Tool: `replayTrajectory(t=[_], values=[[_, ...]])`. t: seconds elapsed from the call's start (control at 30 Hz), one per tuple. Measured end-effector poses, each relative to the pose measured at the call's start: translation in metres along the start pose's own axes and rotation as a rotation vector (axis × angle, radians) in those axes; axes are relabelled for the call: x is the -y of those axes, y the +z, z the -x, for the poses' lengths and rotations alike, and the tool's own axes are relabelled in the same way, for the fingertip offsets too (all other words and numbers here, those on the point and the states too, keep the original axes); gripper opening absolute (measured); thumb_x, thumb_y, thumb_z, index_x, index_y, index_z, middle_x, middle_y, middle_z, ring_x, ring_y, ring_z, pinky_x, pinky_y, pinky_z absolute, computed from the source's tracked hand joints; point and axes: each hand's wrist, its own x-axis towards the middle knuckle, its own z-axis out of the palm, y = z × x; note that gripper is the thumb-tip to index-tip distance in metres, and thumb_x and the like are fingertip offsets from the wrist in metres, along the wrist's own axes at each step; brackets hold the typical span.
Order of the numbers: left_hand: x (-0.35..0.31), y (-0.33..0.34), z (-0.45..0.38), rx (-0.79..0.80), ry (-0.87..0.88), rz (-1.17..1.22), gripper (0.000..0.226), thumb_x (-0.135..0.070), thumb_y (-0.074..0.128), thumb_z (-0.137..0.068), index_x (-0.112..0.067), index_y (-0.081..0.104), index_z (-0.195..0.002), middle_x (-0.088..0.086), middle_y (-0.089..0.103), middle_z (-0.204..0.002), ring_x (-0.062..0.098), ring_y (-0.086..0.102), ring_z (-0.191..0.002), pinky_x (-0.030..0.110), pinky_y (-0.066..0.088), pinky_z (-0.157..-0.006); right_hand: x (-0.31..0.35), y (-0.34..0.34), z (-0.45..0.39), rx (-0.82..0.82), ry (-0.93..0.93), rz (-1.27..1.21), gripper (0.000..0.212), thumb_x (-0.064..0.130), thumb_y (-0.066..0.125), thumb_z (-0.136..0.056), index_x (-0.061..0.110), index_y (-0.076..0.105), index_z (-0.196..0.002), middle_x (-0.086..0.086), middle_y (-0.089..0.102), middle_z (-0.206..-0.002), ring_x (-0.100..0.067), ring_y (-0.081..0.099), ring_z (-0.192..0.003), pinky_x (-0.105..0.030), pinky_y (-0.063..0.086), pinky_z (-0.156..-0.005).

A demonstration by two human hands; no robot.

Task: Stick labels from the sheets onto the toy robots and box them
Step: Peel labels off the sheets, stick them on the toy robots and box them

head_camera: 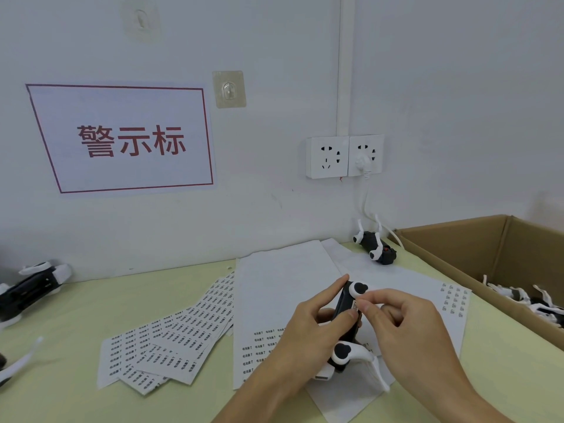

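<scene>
Mid-labelling: left hand (308, 325) grips toy robot (346, 325), right hand (409, 325) pinches label (356, 307) onto it. Beside it, cardboard box (457, 248) holds some robots; others unboxed.

Glossy black-and-white plastic toy robot (348, 319), matt white paper label sheets (171, 343), brown corrugated cardboard box (476, 248).

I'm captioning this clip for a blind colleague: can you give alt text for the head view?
A person's left hand grips a black-and-white toy robot while the right hand presses a small label onto it, above white label sheets on a pale green table; an open cardboard box stands right.
</scene>
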Motion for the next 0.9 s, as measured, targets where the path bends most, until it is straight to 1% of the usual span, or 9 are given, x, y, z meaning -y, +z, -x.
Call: replayTrajectory(t=[0.2, 0.33, 0.5, 0.63, 0.77, 0.83, 0.9], values=[[-0.003, 0.000, 0.002, -0.004, -0.009, 0.001, 0.058, -0.049, 0.068, -0.074, -0.060, 0.054, -0.130, -0.001, 0.076, -0.108, 0.023, 0.073, -0.099, 0.047, 0.049, -0.105, -0.001, 0.000, 0.000, -0.003, -0.005, 0.002, 0.018, 0.010, 0.068, -0.092, 0.018, 0.073, -0.077, 0.006, 0.031, -0.040, -0.007, 0.028, -0.037, -0.009, 0.032, -0.042], [-0.006, 0.002, 0.003, -0.025, -0.020, 0.004, 0.050, -0.040, 0.067, -0.078, -0.060, 0.058, -0.123, 0.001, 0.076, -0.106, 0.027, 0.073, -0.098, 0.047, 0.051, -0.103, -0.001, 0.000, 0.000, -0.004, -0.008, 0.008, 0.017, 0.010, 0.069, -0.092, 0.019, 0.074, -0.078, 0.005, 0.031, -0.041, -0.007, 0.027, -0.037, -0.009, 0.032, -0.042], [-0.011, 0.007, 0.005, -0.055, -0.035, -0.002, 0.045, -0.039, 0.063, -0.076, -0.061, 0.060, -0.115, 0.003, 0.076, -0.103, 0.032, 0.072, -0.097, 0.045, 0.054, -0.099, -0.001, 0.001, 0.001, -0.015, -0.019, 0.038, 0.018, 0.011, 0.070, -0.091, 0.020, 0.073, -0.077, 0.005, 0.030, -0.040, -0.009, 0.027, -0.037, -0.010, 0.034, -0.045], [-0.013, 0.008, 0.006, -0.062, -0.029, -0.003, 0.045, -0.037, 0.061, -0.075, -0.060, 0.060, -0.113, 0.006, 0.075, -0.104, 0.033, 0.073, -0.095, 0.044, 0.056, -0.096, 0.000, 0.001, 0.001, -0.032, -0.034, 0.064, 0.020, 0.011, 0.071, -0.090, 0.022, 0.073, -0.073, 0.007, 0.029, -0.039, -0.009, 0.027, -0.038, -0.012, 0.033, -0.045], [-0.015, 0.009, 0.006, -0.068, -0.020, 0.003, 0.045, -0.036, 0.061, -0.076, -0.058, 0.060, -0.115, 0.007, 0.075, -0.104, 0.034, 0.073, -0.093, 0.048, 0.055, -0.095, 0.001, 0.001, 0.001, -0.040, -0.038, 0.074, 0.021, 0.011, 0.072, -0.089, 0.024, 0.072, -0.073, 0.007, 0.029, -0.038, -0.009, 0.027, -0.037, -0.012, 0.033, -0.045], [-0.015, 0.009, 0.006, -0.060, -0.014, -0.002, 0.046, -0.036, 0.061, -0.076, -0.058, 0.059, -0.117, 0.007, 0.075, -0.105, 0.033, 0.074, -0.091, 0.045, 0.056, -0.095, 0.001, 0.001, 0.002, -0.047, -0.037, 0.075, 0.021, 0.011, 0.073, -0.089, 0.024, 0.072, -0.073, 0.007, 0.030, -0.038, -0.009, 0.028, -0.037, -0.012, 0.034, -0.045], [-0.016, 0.008, 0.007, -0.048, -0.004, -0.004, 0.047, -0.035, 0.061, -0.077, -0.058, 0.059, -0.118, 0.007, 0.074, -0.105, 0.030, 0.075, -0.086, 0.039, 0.058, -0.090, 0.002, 0.002, 0.002, -0.058, -0.032, 0.078, 0.021, 0.010, 0.073, -0.088, 0.024, 0.072, -0.072, 0.007, 0.030, -0.037, -0.009, 0.029, -0.036, -0.012, 0.035, -0.046]])
